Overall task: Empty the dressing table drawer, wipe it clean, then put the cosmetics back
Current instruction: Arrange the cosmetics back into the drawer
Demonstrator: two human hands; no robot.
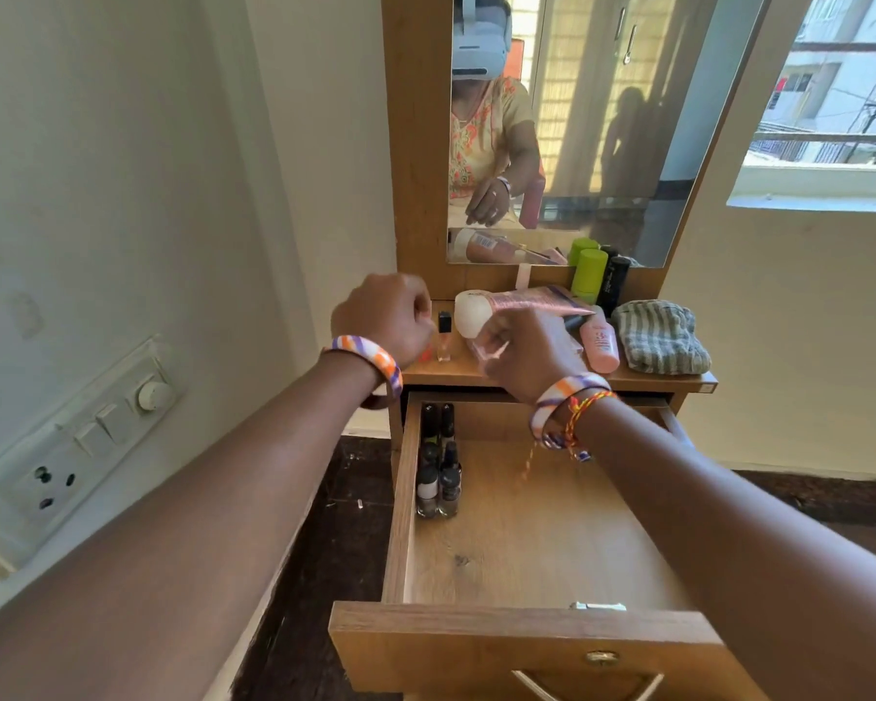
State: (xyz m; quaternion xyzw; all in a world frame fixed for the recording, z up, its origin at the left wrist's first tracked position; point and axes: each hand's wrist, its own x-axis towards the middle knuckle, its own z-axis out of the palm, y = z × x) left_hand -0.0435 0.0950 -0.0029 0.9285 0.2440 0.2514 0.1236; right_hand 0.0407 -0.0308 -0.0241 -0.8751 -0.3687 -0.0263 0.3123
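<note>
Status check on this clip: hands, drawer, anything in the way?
Left hand curled, apparently empty. Right hand at pink tube, grip unclear. Drawer open, nail polish bottles inside. No obstruction visible.

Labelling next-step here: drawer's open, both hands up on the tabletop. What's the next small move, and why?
Probably lower the right hand with the small pink item it seems to pinch into the drawer, beside the nail polish bottles lined up along its left wall. The floor is mostly bare, the cloth lies set aside, and cosmetics remain on the tabletop, so restocking looks underway.
</note>
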